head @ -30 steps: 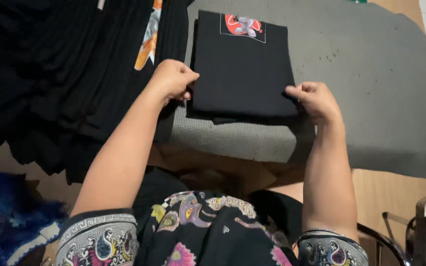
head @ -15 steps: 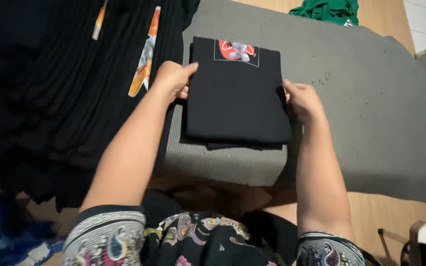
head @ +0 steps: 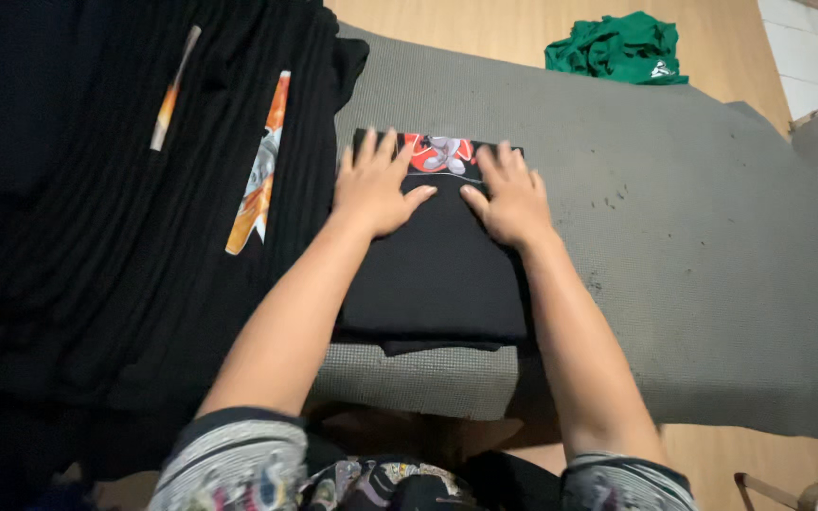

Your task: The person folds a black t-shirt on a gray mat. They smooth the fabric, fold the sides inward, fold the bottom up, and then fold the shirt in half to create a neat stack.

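A folded black shirt (head: 433,284) with a red and grey print near its far edge lies on a grey mat (head: 674,227). My left hand (head: 374,185) rests flat on the shirt's upper left part, fingers spread. My right hand (head: 510,194) lies flat on the upper right part, fingers apart, just beside the print. Both palms press down on the fabric and hold nothing.
A wide pile of black shirts (head: 115,218) with orange printed strips lies left of the mat. A crumpled green garment (head: 622,49) sits on the wooden floor (head: 466,28) at the far side. A chair frame (head: 769,487) shows at bottom right.
Both hands left the folded shirt's side edges and moved up onto its top, now lying flat. The view tilted, showing more of the mat and the green garment.
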